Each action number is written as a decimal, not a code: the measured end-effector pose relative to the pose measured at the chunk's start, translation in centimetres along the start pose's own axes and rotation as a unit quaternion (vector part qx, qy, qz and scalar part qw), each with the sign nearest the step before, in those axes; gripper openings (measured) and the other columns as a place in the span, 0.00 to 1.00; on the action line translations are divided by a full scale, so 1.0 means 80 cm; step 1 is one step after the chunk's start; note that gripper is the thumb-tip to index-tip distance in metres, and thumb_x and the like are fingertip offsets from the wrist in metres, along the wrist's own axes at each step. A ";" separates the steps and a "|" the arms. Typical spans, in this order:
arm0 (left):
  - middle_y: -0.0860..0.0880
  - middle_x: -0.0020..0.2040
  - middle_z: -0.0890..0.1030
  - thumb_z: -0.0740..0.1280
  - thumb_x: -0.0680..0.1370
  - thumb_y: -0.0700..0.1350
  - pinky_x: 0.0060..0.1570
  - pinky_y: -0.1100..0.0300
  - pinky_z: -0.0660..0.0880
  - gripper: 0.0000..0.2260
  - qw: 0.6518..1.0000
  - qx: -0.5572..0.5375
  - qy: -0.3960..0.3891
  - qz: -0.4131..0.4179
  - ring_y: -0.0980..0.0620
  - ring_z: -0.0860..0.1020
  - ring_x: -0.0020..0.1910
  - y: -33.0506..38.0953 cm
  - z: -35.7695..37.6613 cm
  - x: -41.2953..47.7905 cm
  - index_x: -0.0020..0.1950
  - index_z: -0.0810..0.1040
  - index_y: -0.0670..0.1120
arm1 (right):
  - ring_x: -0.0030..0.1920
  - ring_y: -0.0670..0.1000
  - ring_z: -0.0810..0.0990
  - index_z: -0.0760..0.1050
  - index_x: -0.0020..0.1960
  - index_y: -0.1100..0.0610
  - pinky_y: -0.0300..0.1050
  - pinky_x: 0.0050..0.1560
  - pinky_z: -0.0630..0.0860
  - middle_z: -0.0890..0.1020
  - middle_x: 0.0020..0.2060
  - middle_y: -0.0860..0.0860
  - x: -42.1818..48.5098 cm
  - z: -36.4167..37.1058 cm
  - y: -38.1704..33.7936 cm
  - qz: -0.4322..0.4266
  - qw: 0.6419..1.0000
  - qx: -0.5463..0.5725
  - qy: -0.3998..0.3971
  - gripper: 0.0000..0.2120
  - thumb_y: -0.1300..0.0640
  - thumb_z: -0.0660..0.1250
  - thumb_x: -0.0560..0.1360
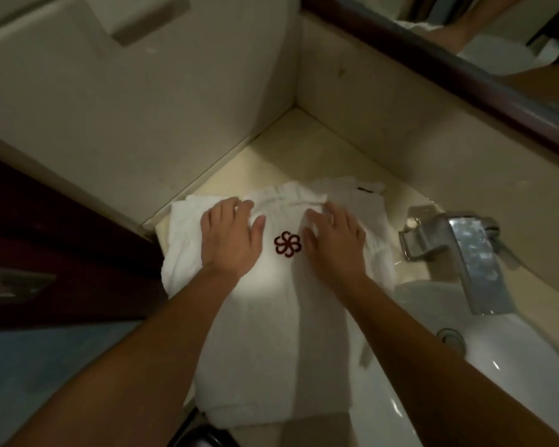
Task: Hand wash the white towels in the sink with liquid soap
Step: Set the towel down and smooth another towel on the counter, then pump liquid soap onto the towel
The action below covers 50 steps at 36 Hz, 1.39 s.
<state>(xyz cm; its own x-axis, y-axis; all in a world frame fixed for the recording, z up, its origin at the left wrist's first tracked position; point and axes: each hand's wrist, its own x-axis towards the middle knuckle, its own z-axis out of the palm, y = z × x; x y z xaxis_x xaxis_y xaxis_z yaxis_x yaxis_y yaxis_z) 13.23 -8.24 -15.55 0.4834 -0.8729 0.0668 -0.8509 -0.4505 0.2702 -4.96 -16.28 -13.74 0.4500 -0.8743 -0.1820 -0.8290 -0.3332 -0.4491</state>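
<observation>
the white towels [271,317] sit in a folded stack on the counter [291,146], tucked into the corner just left of the sink [484,375], with the near end hanging over the counter's front edge. they are not in the basin yet, so the washing looks not yet begun. both hands lie palm down on the top towel, either side of a dark red flower logo [288,245]. the left hand [229,240] and the right hand [334,245] have fingers spread and mostly straight, holding nothing, reaching to the bunched fold at the far edge. this looks like steadying the pile or getting ready to lift the top piece toward the basin.

the right fingertips are blurred, so whether they hook under the fold cannot be told. how many towels are in the stack is unclear, as layers hide each other. no soap bottle shows anywhere. the faucet [462,250] stands beside the towels with no water visible, and the sink is cut off at the right. the mirror [513,43] shows only dim, partial reflections.
</observation>
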 end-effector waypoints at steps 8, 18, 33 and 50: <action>0.40 0.83 0.64 0.51 0.85 0.60 0.78 0.41 0.57 0.29 1.000 0.008 -0.013 0.008 0.39 0.61 0.81 0.027 0.000 -0.084 0.82 0.68 0.47 | 0.82 0.61 0.60 0.73 0.77 0.47 0.59 0.79 0.56 0.65 0.82 0.57 -0.077 0.008 0.014 -0.035 0.999 -0.012 -0.013 0.21 0.46 0.63 0.86; 0.43 0.76 0.75 0.52 0.85 0.60 0.74 0.42 0.67 0.27 0.998 -0.045 -0.026 0.027 0.42 0.72 0.75 0.061 0.003 -0.252 0.75 0.77 0.47 | 0.85 0.59 0.55 0.72 0.76 0.46 0.65 0.83 0.55 0.61 0.84 0.54 -0.208 0.004 0.055 -0.078 0.994 -0.025 -0.069 0.21 0.41 0.58 0.87; 0.48 0.77 0.76 0.51 0.87 0.55 0.81 0.46 0.59 0.25 0.991 -0.106 -0.027 0.075 0.48 0.68 0.80 0.055 0.010 -0.334 0.74 0.79 0.46 | 0.61 0.64 0.81 0.89 0.50 0.53 0.64 0.57 0.77 0.85 0.58 0.56 -0.270 0.037 0.091 -0.198 0.980 0.015 0.015 0.07 0.51 0.75 0.75; 0.42 0.46 0.82 0.44 0.85 0.68 0.46 0.47 0.79 0.36 0.989 -0.145 0.000 0.036 0.39 0.81 0.43 0.086 -0.060 -0.271 0.55 0.80 0.41 | 0.48 0.47 0.75 0.74 0.59 0.56 0.37 0.52 0.71 0.75 0.50 0.48 -0.227 -0.054 0.002 -0.113 0.980 0.160 -0.041 0.12 0.51 0.56 0.89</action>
<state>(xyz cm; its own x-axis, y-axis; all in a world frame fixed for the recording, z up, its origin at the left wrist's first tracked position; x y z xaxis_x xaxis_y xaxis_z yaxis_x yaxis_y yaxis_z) -2.13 8.50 -10.55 0.4246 -0.9003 0.0963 -0.7881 -0.3151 0.5287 -14.69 -2.01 -6.77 0.6457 -0.7556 -0.1104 -0.5646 -0.3751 -0.7352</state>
